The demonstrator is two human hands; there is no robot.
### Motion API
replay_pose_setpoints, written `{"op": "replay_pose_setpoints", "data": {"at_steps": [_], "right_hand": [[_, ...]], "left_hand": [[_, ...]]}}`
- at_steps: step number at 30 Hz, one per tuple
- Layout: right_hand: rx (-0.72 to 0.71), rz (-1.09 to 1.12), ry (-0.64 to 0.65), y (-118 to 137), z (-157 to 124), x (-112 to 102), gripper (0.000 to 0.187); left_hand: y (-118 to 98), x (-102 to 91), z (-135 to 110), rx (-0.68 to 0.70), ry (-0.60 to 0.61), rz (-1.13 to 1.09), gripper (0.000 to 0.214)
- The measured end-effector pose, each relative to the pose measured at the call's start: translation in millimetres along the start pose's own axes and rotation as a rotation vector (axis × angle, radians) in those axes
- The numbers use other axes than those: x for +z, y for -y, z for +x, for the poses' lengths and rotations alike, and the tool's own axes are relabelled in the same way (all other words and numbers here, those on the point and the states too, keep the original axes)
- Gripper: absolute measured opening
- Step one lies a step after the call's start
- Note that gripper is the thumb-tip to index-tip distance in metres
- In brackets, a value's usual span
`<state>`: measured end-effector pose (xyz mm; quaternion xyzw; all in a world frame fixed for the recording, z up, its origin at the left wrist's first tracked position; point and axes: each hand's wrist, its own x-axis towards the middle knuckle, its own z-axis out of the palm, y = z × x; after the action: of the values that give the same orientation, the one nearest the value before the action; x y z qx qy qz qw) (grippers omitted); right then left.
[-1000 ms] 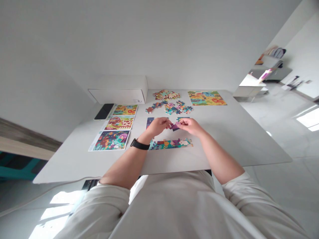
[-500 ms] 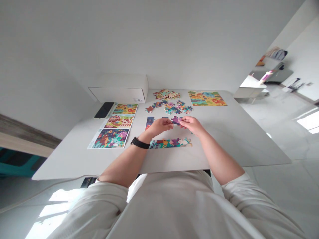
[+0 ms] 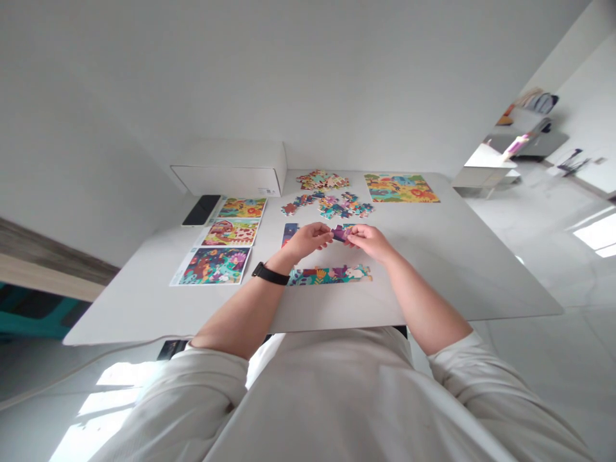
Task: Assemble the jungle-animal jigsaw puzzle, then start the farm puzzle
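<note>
A purple jigsaw puzzle piece (image 3: 341,233) is raised between my two hands above the table. My right hand (image 3: 371,242) pinches its right edge with thumb and fingers. At the piece's left edge, my left hand (image 3: 310,241) has its fingertips closed on it. Below my hands lies a joined strip of puzzle pieces (image 3: 332,275) with a white animal near its right end. Dark blue puzzle pieces (image 3: 289,231) show behind my left hand, partly hidden by it.
Behind my hands lie loose puzzle pieces (image 3: 339,206) and a farther pile (image 3: 321,180). A finished lion puzzle (image 3: 402,188) is at the back right. To the left are picture sheets (image 3: 216,265), a phone (image 3: 202,210) and a white box (image 3: 226,179).
The purple piece has tilted slightly between my hands. My left fingertips have come closer in against its left edge. Things on the table lie as before.
</note>
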<state>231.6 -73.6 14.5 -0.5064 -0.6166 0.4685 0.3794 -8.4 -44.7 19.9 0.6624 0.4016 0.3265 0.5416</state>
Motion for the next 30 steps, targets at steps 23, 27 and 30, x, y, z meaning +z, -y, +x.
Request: {"op": "replay_pose_setpoints", "data": {"at_steps": [23,27,30], "right_hand": [[-0.049,0.113,-0.579,-14,-1,-93,0.051],[0.005,0.002,-0.501,-17,2,-87,0.046],[0.039,-0.060,-0.439,-22,4,-85,0.041]], "left_hand": [[1,0.8,-1,0.146,-0.012,0.207,0.027],[2,4.3,-3,0.170,0.023,0.289,0.027],[-1,10.7,-6,0.187,0.071,0.361,0.028]]}}
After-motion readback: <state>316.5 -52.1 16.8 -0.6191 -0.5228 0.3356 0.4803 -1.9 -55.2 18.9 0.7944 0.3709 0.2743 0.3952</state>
